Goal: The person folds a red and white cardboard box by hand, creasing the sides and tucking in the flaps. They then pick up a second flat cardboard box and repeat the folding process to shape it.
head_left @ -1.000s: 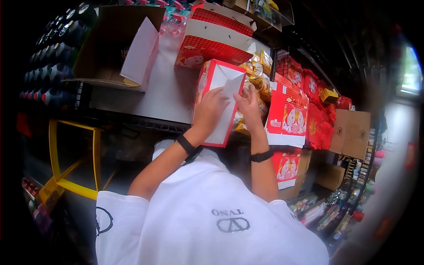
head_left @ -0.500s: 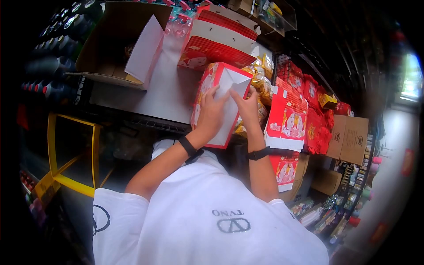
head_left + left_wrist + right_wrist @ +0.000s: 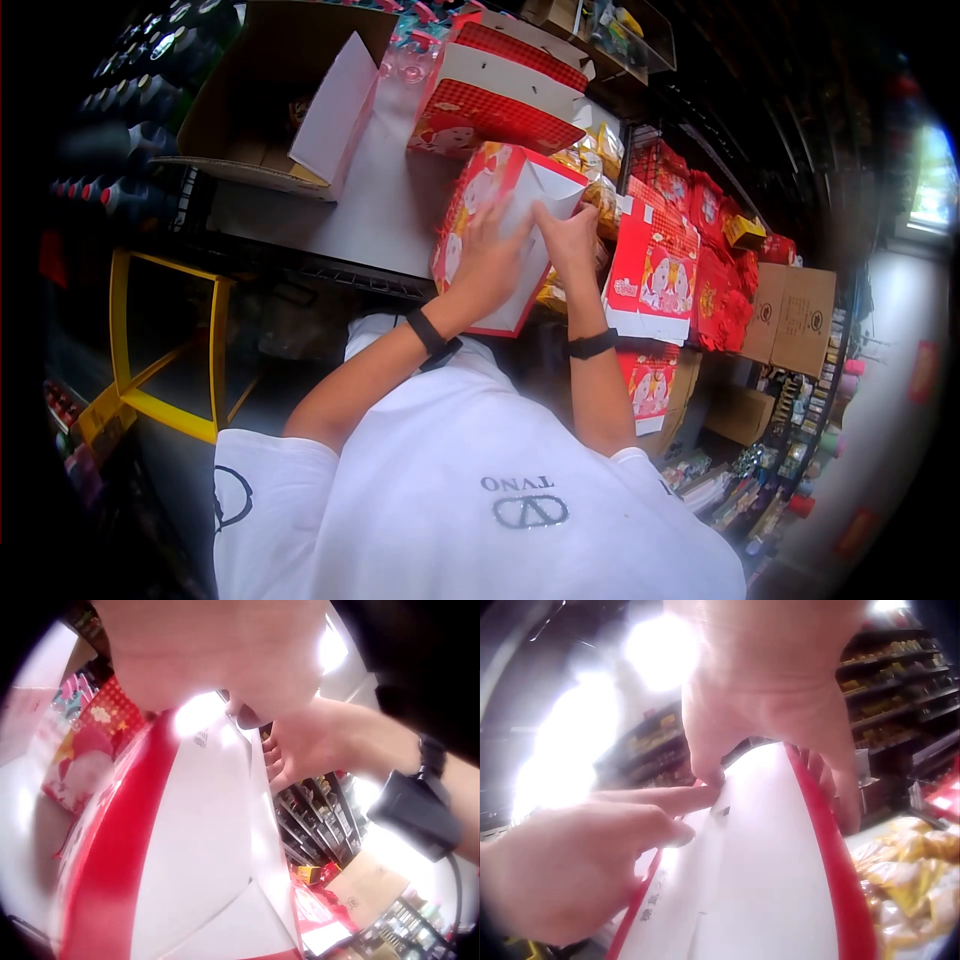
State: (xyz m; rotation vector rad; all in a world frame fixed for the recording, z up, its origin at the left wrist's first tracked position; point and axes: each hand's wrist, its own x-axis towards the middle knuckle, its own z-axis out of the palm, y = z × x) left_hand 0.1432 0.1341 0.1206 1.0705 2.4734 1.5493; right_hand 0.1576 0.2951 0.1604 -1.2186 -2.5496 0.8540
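A red-and-white box (image 3: 508, 302) stands on end at the table's front edge, its white flap side towards the body. My left hand (image 3: 488, 264) lies on its left part; in the right wrist view that hand (image 3: 562, 862) has its index finger stretched across the white flaps (image 3: 757, 847). At the far right edge my right hand (image 3: 570, 245) grips the box, thumb on the white side and fingers round behind, as the right wrist view shows. The left wrist view has the right hand (image 3: 307, 742) beyond the white panel (image 3: 202, 825).
An open brown carton (image 3: 225, 150) stands at the left, and an open red gift box (image 3: 490, 112) behind. Yellow packets (image 3: 603, 195) lie right of the box, beside flat red cartons (image 3: 650, 275). A yellow frame (image 3: 170, 412) stands below left.
The box has turned slightly, showing more of its printed left side. My right hand has gone from loose fingers over the flaps to gripping the edge; my left fingers have shifted on the box.
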